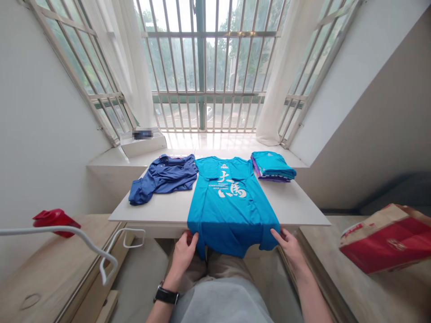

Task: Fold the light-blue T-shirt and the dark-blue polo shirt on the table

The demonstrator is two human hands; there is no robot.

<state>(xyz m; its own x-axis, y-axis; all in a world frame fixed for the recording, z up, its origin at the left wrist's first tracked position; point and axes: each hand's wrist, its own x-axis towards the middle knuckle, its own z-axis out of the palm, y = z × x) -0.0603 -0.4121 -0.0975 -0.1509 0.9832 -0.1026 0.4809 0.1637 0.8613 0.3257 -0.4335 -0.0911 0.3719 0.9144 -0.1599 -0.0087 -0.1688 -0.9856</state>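
While daylight pours through the barred bay window, a turquoise T-shirt lies face up on the white table, its smooth, slightly shiny knit spread flat with the collar toward the far side and the hem hanging over the near edge. White brush-style characters run down its chest, with small lettering between them that reads roughly "INTERNATIONAL MARATHON"; the finer lines are too small to make out. The left hand curls its fingers around the hem at the near left corner, thumb on top, pinching the cloth. The right hand is at the near right corner, fingers stretched and mostly straight, fingertips touching the hem's edge; whether it truly grips the fabric I cannot tell. A black wristwatch with a broad strap sits on the left wrist.

Just left of the shirt, touching its sleeve, a dark blue polo shirt lies rumpled, collar up. At the far right of the table a neat stack of folded shirts has a turquoise one on top, bearing a small white logo, and purple ones beneath. A white cardboard box rests on the window sill, far left, its label blurred. Near right, a red and brown paper bag lies on a pale wooden surface. Near left, a white wire hanger crosses in front of a red object.
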